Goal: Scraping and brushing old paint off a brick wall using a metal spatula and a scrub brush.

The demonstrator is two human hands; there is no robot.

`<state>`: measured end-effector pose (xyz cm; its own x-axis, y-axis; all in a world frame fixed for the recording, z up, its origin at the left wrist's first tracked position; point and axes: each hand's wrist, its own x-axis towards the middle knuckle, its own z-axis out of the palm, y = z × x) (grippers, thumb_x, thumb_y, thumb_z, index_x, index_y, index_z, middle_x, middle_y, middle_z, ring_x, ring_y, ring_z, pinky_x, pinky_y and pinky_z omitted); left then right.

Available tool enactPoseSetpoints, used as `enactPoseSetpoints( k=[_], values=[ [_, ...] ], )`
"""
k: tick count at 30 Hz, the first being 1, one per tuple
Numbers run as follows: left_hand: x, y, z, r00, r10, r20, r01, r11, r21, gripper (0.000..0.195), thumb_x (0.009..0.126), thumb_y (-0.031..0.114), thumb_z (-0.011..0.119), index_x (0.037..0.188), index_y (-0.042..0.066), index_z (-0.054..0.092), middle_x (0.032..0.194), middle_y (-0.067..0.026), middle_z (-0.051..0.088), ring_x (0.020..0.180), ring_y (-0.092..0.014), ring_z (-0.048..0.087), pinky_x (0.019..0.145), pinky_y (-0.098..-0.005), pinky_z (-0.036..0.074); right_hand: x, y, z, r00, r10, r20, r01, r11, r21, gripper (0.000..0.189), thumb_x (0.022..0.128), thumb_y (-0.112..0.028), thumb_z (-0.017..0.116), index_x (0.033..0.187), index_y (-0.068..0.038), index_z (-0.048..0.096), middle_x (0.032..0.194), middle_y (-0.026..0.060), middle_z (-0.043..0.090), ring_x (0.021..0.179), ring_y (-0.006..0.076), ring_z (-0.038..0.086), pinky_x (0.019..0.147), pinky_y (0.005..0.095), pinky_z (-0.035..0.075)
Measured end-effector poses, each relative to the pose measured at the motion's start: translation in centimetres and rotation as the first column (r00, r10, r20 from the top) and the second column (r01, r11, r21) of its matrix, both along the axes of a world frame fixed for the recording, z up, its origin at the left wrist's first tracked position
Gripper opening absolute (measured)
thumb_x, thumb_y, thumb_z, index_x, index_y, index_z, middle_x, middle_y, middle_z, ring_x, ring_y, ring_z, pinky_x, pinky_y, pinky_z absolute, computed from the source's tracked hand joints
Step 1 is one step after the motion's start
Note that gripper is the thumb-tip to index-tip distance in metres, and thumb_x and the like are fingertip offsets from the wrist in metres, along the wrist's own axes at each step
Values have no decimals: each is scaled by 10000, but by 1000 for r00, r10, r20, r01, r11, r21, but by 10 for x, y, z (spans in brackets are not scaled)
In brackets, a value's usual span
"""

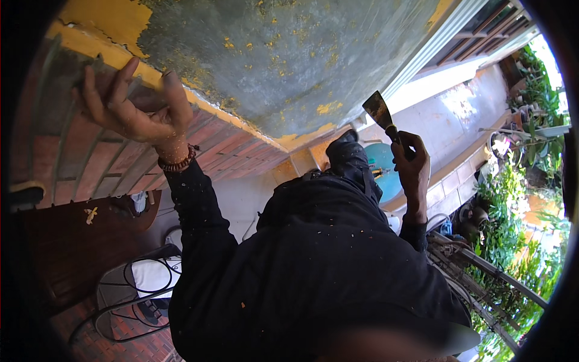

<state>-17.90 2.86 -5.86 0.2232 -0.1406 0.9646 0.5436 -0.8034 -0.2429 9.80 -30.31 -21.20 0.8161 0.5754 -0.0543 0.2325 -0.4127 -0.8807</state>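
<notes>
My right hand (414, 158) grips a putty knife (379, 110) by its dark handle, the stained blade tilted up toward the wall. Raised on the other side, my left hand (140, 104) holds nothing, its fingers spread and partly curled in front of the brick facing. A beaded bracelet (177, 162) circles that wrist, and pale specks cling to the skin and dark sleeve. Before me stands a wall (289, 59) of bare grey plaster with scattered yellow paint flecks. Yellow paint (106, 20) remains at its upper left, with a ragged edge. The blade appears apart from the wall.
Red brick facing (226, 140) runs below the plaster. A teal round surface (390, 169) with small items is by my leg. At lower left are a dark wooden tabletop (90, 253) and a metal-framed chair (113, 312). Plants (511, 217) and a railing (493, 271) line the right.
</notes>
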Motion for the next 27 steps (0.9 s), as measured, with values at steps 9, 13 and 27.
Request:
enactPoseSetpoints(
  k=[9, 13, 27],
  values=[
    [12, 12, -9, 995, -11, 104, 10, 1000, 10, 470, 880, 506, 650, 1066, 77, 691, 1400, -261, 447, 1376, -355, 371, 1192, -596, 149, 25, 31, 10, 994, 100, -40, -100, 995, -1, 250, 927, -145, 710, 1134, -25, 639, 833, 86, 711, 659, 109, 630, 582, 244, 498],
    [9, 16, 1, 998, 43, 39, -47, 995, 84, 448, 885, 497, 645, 1040, 81, 705, 1400, -265, 445, 1400, -363, 348, 1193, -590, 161, 41, 56, 18, 965, 208, 159, -208, 978, -20, 255, 948, -155, 700, 1168, -50, 626, 797, 47, 691, 652, 90, 604, 566, 231, 468],
    [2, -10, -5, 980, 199, 11, -198, 979, -58, 325, 917, 384, 621, 1017, 88, 711, 1503, -261, 345, 1462, -489, 223, 1157, -669, 140, 65, 149, 132, 902, 231, 363, -421, 297, 857, 262, 1021, -257, 557, 1110, -11, 562, 971, 90, 574, 782, 172, 567, 684, 295, 453]
  ],
)
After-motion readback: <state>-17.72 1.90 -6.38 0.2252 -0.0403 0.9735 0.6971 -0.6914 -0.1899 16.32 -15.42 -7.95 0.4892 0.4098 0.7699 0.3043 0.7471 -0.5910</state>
